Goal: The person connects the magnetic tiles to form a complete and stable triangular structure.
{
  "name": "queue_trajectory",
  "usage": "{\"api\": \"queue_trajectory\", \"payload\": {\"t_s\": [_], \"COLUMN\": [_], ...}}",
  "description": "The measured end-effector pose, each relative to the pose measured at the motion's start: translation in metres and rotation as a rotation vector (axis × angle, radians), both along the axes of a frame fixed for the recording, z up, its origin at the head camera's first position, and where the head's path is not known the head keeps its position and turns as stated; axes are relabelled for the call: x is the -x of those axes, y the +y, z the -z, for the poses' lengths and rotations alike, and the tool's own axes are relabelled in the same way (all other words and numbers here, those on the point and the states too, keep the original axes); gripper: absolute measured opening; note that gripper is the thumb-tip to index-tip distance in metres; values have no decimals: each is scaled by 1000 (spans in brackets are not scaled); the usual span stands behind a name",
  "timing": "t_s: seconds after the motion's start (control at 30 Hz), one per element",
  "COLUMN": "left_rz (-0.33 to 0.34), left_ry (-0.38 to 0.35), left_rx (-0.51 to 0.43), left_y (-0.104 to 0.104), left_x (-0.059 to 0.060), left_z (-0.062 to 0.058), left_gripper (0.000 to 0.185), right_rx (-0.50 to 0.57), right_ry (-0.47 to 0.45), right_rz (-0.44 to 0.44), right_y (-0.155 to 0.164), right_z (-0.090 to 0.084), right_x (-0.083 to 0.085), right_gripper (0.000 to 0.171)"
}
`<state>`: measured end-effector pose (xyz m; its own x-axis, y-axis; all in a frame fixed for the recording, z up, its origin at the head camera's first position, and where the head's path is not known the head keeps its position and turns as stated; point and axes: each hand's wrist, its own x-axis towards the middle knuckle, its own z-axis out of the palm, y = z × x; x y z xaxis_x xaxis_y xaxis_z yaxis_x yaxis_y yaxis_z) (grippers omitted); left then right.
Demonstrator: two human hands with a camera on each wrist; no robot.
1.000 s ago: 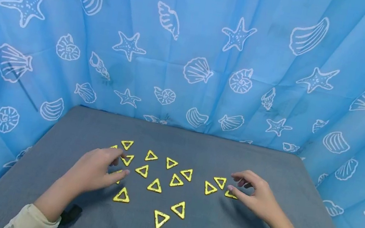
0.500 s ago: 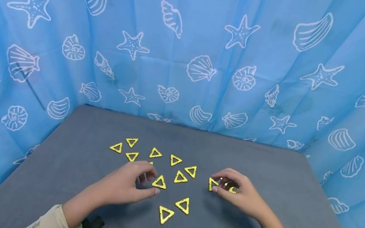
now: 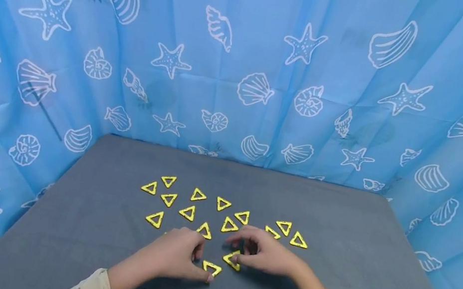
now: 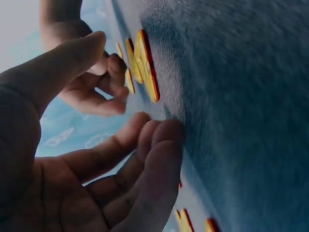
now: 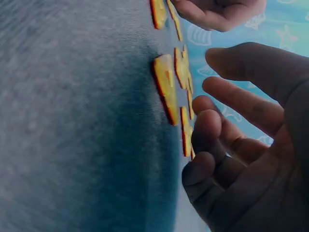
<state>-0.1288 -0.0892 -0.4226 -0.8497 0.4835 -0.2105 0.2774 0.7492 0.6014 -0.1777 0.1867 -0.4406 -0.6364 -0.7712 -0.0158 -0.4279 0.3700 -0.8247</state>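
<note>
triangles (image 3: pixel 211 267): flat yellow open frames, mid-tabletop (image 3: pixel 359 225)
left hand (image 3: pixel 174 257): fingers loosely curled, touching one
right hand (image 3: pixel 265 255): fingers curled, touching another (image 3: pixel 232 260)

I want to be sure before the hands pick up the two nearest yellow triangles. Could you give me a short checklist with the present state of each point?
1. Left hand at the near triangle: ok, thumb tip at its near corner.
2. Right hand at the second triangle: ok, fingertips at its edge.
3. Either piece already in a grip: not ok, both seem to lie flat on the grey table.
4. The two pieces apart from each other: ok, a gap shows between them.
5. Hands clear of each other: cannot tell, the fingers are very close.
6. Other triangles out of the way: ok, they lie farther back.
</note>
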Motion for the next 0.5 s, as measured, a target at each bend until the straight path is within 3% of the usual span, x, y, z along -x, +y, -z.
{"api": "queue_trajectory", "payload": {"t_s": [0.2, 0.33, 0.5], "left_rz": [-49, -52, -47], "left_ry": [-4, 33, 17], "left_rx": [30, 53, 70], "left_y": [7, 10, 10], "left_x": [-1, -1, 0], "left_z": [3, 3, 3], "left_gripper": [46, 45, 40], "right_rx": [-14, -9, -20], "right_ry": [-6, -13, -48], "right_rz": [-33, -39, -53], "right_y": [1, 3, 7], "right_z": [7, 7, 7], "right_x": [1, 2, 2], "right_gripper": [30, 31, 33]}}
